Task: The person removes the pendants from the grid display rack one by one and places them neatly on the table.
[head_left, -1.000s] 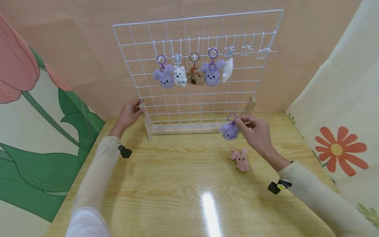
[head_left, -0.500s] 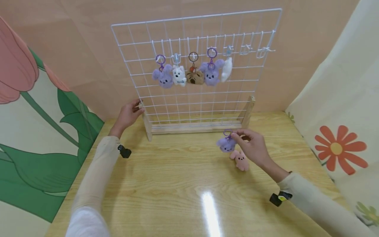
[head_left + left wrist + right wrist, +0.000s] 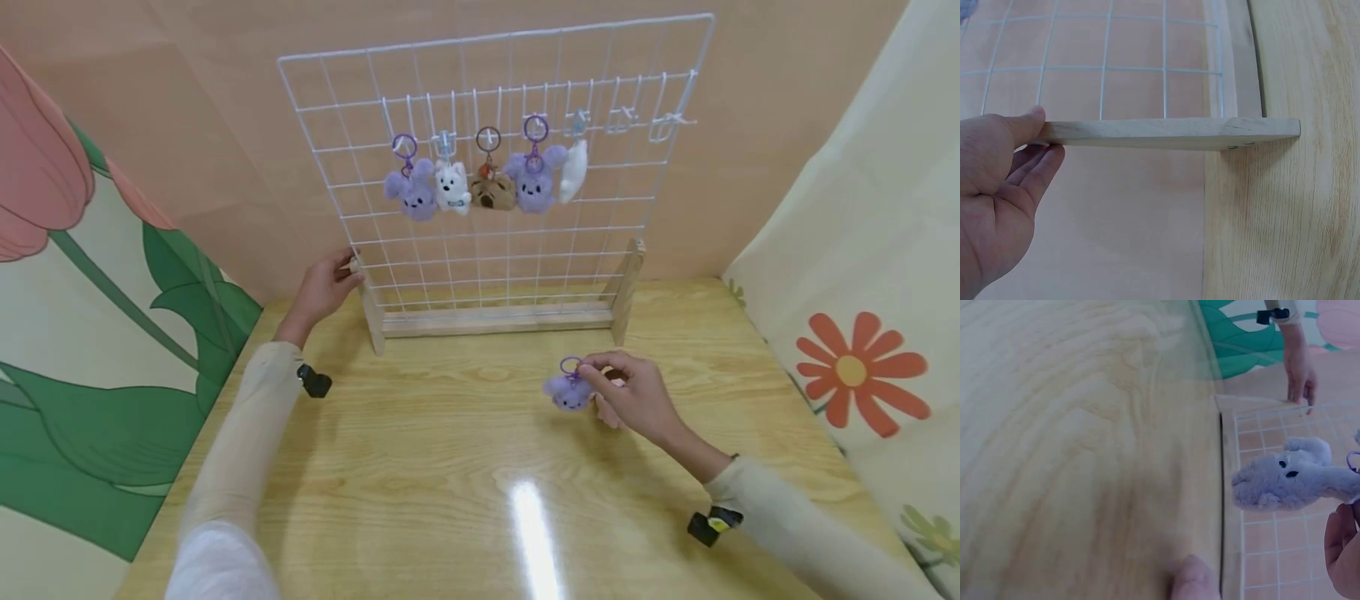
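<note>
My right hand [image 3: 636, 396] pinches a purple plush keychain [image 3: 570, 395] near its purple ring, above the table in front of the rack's right side. In the right wrist view the plush [image 3: 1285, 476] hangs from the fingertips, its dark eyes showing. A pink plush keychain [image 3: 609, 415] lies beneath the right hand, mostly hidden by it. At the rack's left end, my left hand [image 3: 322, 292] grips the top of a wooden upright [image 3: 1166, 129]; the left wrist view has the thumb on one side and fingers on the other.
The white wire grid rack [image 3: 510, 242] bears several hung plush keychains: purple ones [image 3: 416, 196], a white dog [image 3: 452, 187], a brown one [image 3: 492, 193] and a white one [image 3: 573, 172]. White hooks [image 3: 667, 125] at its right carry nothing. Patterned cloth [image 3: 847, 250] borders the wooden table [image 3: 420, 467].
My right hand has moved down and toward me with the purple plush keychain, away from the rack, and now covers most of the pink one. My left hand stays on the upright.
</note>
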### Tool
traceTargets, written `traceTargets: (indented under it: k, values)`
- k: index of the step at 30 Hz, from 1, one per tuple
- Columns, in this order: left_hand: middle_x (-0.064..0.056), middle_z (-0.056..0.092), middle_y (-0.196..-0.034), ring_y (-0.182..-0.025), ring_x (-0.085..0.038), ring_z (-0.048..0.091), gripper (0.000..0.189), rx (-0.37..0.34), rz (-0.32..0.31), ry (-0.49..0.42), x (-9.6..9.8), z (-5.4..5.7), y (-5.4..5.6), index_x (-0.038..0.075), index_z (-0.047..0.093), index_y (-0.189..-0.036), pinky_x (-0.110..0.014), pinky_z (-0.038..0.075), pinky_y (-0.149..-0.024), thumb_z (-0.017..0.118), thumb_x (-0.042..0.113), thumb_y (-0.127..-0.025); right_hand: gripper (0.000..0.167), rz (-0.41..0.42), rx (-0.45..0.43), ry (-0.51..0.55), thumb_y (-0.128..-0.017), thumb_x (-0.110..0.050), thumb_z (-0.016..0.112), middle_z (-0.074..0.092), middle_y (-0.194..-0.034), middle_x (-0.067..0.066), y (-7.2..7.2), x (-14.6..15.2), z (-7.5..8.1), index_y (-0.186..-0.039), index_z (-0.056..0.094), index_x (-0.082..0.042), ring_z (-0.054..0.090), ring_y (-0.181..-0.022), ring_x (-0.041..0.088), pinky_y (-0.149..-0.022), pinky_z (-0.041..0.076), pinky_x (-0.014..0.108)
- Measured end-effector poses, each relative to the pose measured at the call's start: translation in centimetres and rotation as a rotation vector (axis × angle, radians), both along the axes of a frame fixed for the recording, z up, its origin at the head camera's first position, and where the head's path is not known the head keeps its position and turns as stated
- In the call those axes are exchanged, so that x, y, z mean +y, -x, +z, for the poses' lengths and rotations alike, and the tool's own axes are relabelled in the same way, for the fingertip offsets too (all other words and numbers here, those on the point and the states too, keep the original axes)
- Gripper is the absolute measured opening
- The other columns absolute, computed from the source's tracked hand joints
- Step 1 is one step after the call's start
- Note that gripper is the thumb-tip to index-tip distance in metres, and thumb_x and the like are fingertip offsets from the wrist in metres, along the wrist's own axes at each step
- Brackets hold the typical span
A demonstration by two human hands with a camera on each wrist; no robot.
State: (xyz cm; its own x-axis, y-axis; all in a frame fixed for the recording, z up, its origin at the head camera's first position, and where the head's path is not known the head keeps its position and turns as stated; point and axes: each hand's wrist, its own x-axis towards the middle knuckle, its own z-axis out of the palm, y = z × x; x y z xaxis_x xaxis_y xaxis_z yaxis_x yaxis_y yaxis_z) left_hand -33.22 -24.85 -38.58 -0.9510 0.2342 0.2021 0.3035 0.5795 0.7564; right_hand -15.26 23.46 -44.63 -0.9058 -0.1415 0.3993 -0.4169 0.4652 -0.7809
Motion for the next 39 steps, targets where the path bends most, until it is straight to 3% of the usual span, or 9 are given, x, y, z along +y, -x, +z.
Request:
traceTargets:
  k: [7,14,18,23,33,39]
  values:
    - [-0.030,0.046,-0.151,-0.136,-0.044,0.051,0.053,0.005,0.000,-0.013,0.0,0.1,0.0,-0.008,0.042,-0.151,-0.050,0.050,-0.109,0.060,0.009,-0.104,0.008,0.041,-0.029,0.030,-0.095,-0.006,0.074,0.077,-0.100,0.011,-0.8,0.1,-1.3,-0.102,0.078,-0.007,0.069,-0.075,0.012,-0.053,0.060,0.023]
    - [-0.030,0.047,-0.150,-0.136,-0.044,0.051,0.053,0.011,-0.002,-0.002,0.0,0.0,0.2,-0.007,0.042,-0.151,-0.051,0.049,-0.109,0.059,0.010,-0.105,0.011,0.068,-0.041,0.001,-0.094,-0.003,0.073,0.076,-0.100,0.006,-1.4,0.0,-2.8,-0.100,0.079,-0.011,0.066,-0.082,0.008,-0.064,0.059,0.021]
    - [-0.029,0.046,-0.151,-0.136,-0.043,0.051,0.053,0.008,0.002,-0.001,0.0,0.1,0.2,-0.006,0.042,-0.152,-0.051,0.049,-0.110,0.059,0.012,-0.105,0.012,0.084,-0.036,-0.015,-0.094,-0.001,0.073,0.076,-0.103,0.007,-1.3,0.2,-3.2,-0.100,0.079,-0.010,0.064,-0.077,0.009,-0.060,0.057,0.021]
    - [-0.029,0.046,-0.151,-0.136,-0.044,0.051,0.053,0.007,0.002,0.006,-0.1,0.1,0.1,-0.006,0.042,-0.152,-0.051,0.049,-0.109,0.060,0.012,-0.105,0.009,0.089,-0.035,-0.049,-0.095,-0.006,0.073,0.076,-0.098,0.005,-0.7,0.4,-3.4,-0.098,0.080,-0.011,0.061,-0.072,0.013,-0.057,0.053,0.020]
    - [-0.031,0.046,-0.150,-0.134,-0.045,0.052,0.052,0.004,0.002,-0.010,-0.1,0.0,0.2,-0.008,0.042,-0.151,-0.050,0.050,-0.109,0.060,0.008,-0.104,0.003,0.012,-0.037,-0.154,-0.093,-0.018,0.078,0.071,-0.087,0.000,1.5,0.2,-3.7,-0.093,0.081,-0.017,0.055,-0.068,0.014,-0.052,0.046,0.021]
    - [-0.030,0.046,-0.151,-0.135,-0.045,0.051,0.053,0.005,0.002,-0.015,-0.1,-0.1,0.2,-0.007,0.043,-0.151,-0.051,0.049,-0.110,0.061,0.010,-0.104,0.006,0.002,-0.058,-0.192,-0.094,-0.022,0.078,0.076,-0.099,0.002,2.5,0.4,-4.1,-0.095,0.082,-0.018,0.063,-0.085,0.015,-0.065,0.054,0.023]
